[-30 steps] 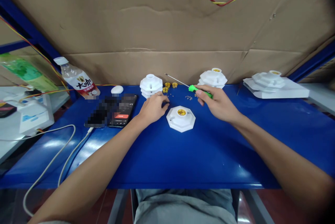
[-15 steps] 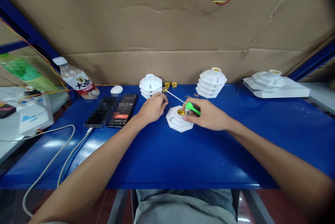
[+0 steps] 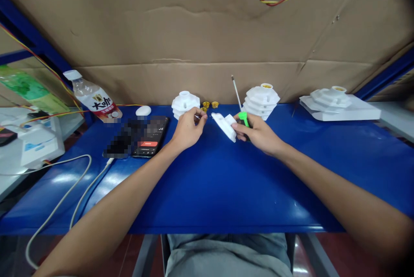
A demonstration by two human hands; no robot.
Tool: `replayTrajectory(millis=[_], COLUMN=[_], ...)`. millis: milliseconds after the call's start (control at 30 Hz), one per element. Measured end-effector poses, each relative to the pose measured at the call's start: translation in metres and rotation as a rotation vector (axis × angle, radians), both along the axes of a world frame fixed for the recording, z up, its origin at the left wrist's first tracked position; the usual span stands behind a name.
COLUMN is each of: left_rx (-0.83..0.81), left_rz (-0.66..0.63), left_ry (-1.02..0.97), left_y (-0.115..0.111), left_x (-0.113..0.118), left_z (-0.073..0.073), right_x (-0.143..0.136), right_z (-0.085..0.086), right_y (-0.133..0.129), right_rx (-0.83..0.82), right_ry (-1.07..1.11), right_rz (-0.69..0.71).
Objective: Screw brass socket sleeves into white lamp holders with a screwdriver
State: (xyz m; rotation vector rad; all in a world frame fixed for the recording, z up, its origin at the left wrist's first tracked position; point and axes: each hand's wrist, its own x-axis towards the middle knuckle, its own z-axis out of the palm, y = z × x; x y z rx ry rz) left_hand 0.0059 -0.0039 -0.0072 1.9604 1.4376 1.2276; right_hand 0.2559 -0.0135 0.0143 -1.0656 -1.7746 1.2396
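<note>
My right hand (image 3: pixel 257 132) is closed on a white octagonal lamp holder (image 3: pixel 224 127), tilted up on edge off the table. The same hand also keeps a screwdriver with a green and black handle (image 3: pixel 243 117), its shaft pointing up and back. My left hand (image 3: pixel 190 128) is pinched, thumb against finger, left of the lamp holder; whatever is between the fingertips is too small to make out. Just beyond it are several brass-coloured screw shells (image 3: pixel 214 105) and a stack of white lamp holders (image 3: pixel 185 101), partly covered by that hand.
Another lamp holder stack (image 3: pixel 261 99) stands behind my right hand; more lamp holders (image 3: pixel 333 98) sit on a white box (image 3: pixel 362 108) at right. Phones (image 3: pixel 150 136), a white oval object (image 3: pixel 143 111), a drink bottle (image 3: pixel 93 98) and a white cable (image 3: pixel 82 195) occupy the left.
My right hand has lifted the lamp holder from the table and tipped it up. The screwdriver shaft has swung from pointing left to pointing up. My left fingers have drawn into a pinch.
</note>
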Motion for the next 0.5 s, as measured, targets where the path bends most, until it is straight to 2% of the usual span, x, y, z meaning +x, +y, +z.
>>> replayTrajectory(millis=[133,267,500], left_rx=[-0.027,-0.026,0.0], left_rz=[-0.111,-0.234,-0.186], left_ry=[-0.168,-0.199,-0.207], left_y=[-0.01,-0.018,-0.026], left_x=[0.015,0.026,0.033], left_z=[0.003,0.001,-0.001], right_x=[-0.007,-0.013,-0.016], right_z=[-0.003,-0.004,-0.006], right_y=[-0.002,-0.006,-0.01], right_rx=[-0.224,-0.304,-0.396], right_ry=[0.287,0.329,0.382], right_rz=[-0.053,-0.016,0.0])
